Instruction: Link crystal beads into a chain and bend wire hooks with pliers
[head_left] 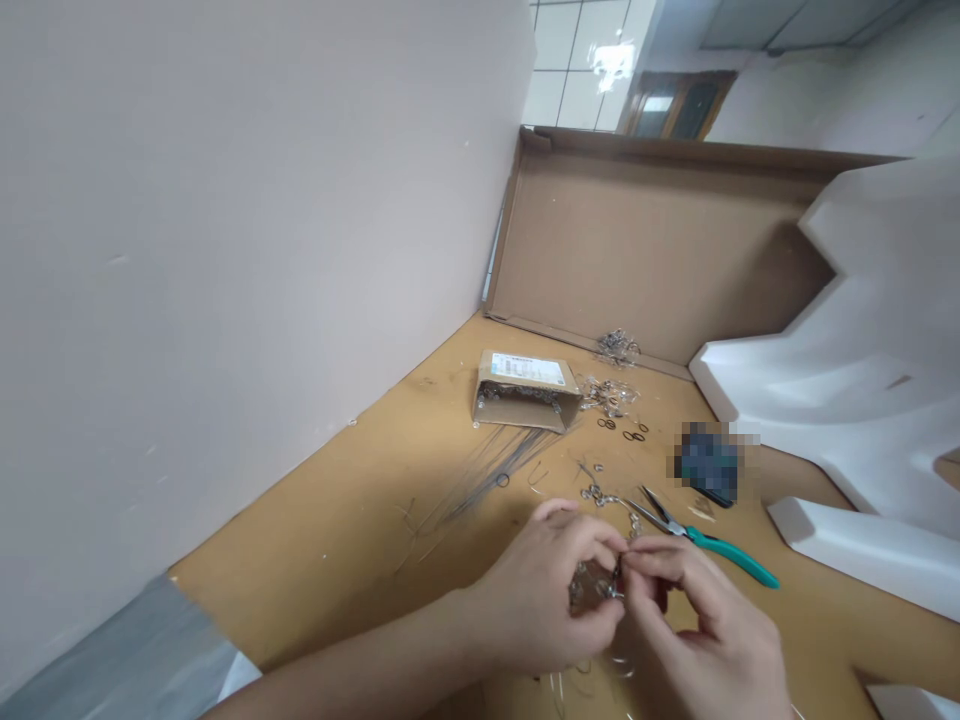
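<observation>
A: Low in the frame, right of centre: left hand (551,600) and right hand (697,625) pinched together on a small cluster of metal rings (596,585), held just above the worktop (337,540).

B: Fingers (600,548) of both hands clenched on it?

A: Yes, fingertips meeting over the same bit of wire. Exact link hidden between them.

B: Handling?

A: Probably very light, thin, springy. Likely slippery and easy to drop; tiny rings apt to roll off. Best pinched at the ring's edge with thumb and forefinger tips, not pressed flat, since thin wire would bend.

B: Nearby?

A: Teal-handled pliers (705,540) lying just beyond the right hand, nose pointing to upper left. More loose rings (615,395) scattered mid-frame beside a small cardboard box (525,390), thin straight wires (487,470) fanned out in front of it. Blurred dark object (709,462) right of centre, white foam block (862,350) at far right, large cardboard tray (645,240) standing behind.
</observation>
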